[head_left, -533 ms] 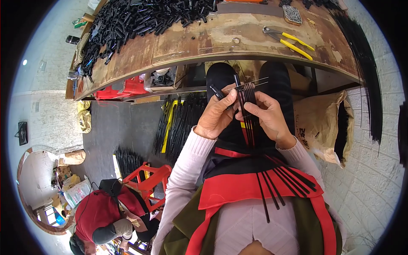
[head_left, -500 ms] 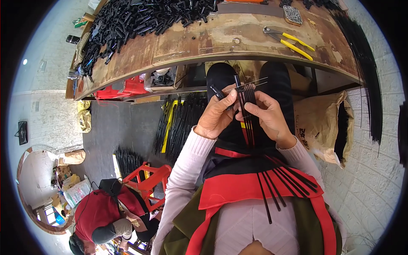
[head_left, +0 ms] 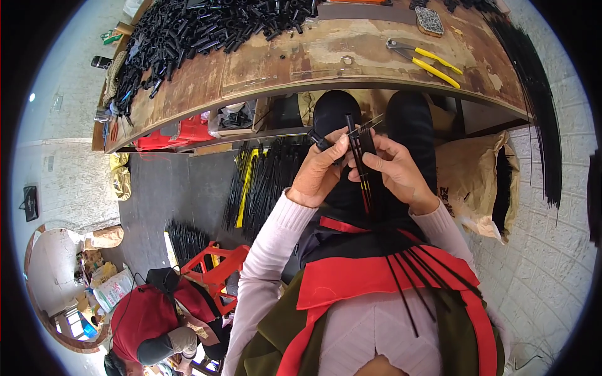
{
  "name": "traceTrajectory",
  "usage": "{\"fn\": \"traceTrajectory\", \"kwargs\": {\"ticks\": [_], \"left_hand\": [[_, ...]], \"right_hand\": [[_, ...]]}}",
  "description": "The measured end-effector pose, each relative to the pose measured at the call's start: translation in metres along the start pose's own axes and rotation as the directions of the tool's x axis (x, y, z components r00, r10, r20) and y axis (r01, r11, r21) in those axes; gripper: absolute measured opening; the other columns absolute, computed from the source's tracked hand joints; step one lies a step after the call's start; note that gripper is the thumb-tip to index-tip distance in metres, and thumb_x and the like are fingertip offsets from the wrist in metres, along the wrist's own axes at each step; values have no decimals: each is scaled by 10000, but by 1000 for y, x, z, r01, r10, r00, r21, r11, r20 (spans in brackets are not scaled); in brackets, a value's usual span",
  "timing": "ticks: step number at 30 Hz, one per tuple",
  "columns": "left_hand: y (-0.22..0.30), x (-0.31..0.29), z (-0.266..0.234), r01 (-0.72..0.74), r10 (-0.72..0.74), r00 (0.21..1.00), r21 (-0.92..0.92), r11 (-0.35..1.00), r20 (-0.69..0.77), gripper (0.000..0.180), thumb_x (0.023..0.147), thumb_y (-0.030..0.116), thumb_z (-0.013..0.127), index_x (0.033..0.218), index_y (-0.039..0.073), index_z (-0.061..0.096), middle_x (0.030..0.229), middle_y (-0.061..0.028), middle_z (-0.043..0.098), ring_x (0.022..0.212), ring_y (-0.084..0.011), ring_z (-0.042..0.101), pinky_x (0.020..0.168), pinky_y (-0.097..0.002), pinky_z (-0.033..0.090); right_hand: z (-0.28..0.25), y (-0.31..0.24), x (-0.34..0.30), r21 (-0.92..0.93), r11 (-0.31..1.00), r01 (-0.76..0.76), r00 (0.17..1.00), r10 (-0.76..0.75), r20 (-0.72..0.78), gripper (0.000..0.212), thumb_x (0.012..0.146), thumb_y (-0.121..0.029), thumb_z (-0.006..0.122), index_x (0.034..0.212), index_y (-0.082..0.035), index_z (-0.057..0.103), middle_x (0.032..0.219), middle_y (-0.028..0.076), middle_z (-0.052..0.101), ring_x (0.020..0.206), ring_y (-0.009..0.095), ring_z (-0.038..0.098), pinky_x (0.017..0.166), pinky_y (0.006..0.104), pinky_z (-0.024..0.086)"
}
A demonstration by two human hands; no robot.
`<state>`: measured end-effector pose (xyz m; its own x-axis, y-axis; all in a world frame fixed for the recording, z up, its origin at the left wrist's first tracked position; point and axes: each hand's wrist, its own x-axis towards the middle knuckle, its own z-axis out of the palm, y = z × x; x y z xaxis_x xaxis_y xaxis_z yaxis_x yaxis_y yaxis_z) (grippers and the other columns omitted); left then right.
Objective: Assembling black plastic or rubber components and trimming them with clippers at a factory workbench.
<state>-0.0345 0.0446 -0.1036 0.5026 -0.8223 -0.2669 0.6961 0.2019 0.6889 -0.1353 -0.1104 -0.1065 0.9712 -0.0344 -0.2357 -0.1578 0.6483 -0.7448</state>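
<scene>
My left hand (head_left: 315,173), over my lap, is closed round a short black tube-like piece (head_left: 318,139), with thumb and fingers at the top of a bundle of thin black rods (head_left: 364,182). Beside it, my right hand (head_left: 401,170) pinches the same bundle between thumb and fingers. A thin metal wire (head_left: 375,121) crosses near the top of the rods. Down over my red and black apron (head_left: 351,285) the rods run, their lower ends fanned out. How the pieces join between my fingers is partly hidden.
Ahead stands a worn wooden table (head_left: 301,59), bearing a heap of short black tubes (head_left: 200,31) and yellow-handled pliers (head_left: 433,66). Bundles of black rods (head_left: 269,188) stand at left, near a red stool (head_left: 216,269) and a bending person (head_left: 160,319). A paper sack (head_left: 470,182) is at right.
The rods' lower ends have swung to the right and slightly lower across my apron. Less of the thin wire now sticks out past my right fingers. Both hands keep their hold.
</scene>
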Motion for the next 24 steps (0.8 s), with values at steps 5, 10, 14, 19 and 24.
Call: {"fn": "traceTrajectory", "kwargs": {"ticks": [5,10,14,19,24], "left_hand": [[-7,1,-1,-7,12,999,-161,987,33,435,951,328,616,1300,84,528,1261,-87,597,868,-95,599,693,-256,515],[-10,3,1,25,-13,999,-253,967,48,441,948,310,624,1317,105,497,1322,-91,558,874,-97,596,709,-263,522],[0,2,2,60,-35,990,-193,979,134,505,941,332,625,1349,69,485,1346,-80,540,899,-102,592,707,-259,520],[0,-3,8,49,-46,998,-64,997,46,566,942,377,613,1372,37,473,1308,-55,563,839,-79,576,680,-238,501],[-12,-5,11,-19,13,997,-88,996,-75,550,950,407,596,1368,69,482,1205,-17,605,718,-54,517,632,-222,468]], "right_hand": [[10,5,-5,-147,984,105,990,-117,-81,229,935,-86,623,1128,29,577,989,116,671,845,206,675,814,338,561],[8,6,-6,-103,987,122,986,-133,-104,124,912,-53,653,993,30,610,919,106,685,804,166,679,776,278,543],[5,7,-8,-109,989,104,992,-111,-57,220,928,-59,621,1123,34,582,977,118,676,861,214,683,817,336,562],[5,2,-6,-35,996,76,997,-77,-23,286,929,-57,617,1195,33,566,978,111,670,854,201,672,810,325,560],[6,-2,-2,-80,993,87,996,-87,3,308,937,-64,609,1223,35,551,953,93,655,823,178,644,791,309,550]]}}
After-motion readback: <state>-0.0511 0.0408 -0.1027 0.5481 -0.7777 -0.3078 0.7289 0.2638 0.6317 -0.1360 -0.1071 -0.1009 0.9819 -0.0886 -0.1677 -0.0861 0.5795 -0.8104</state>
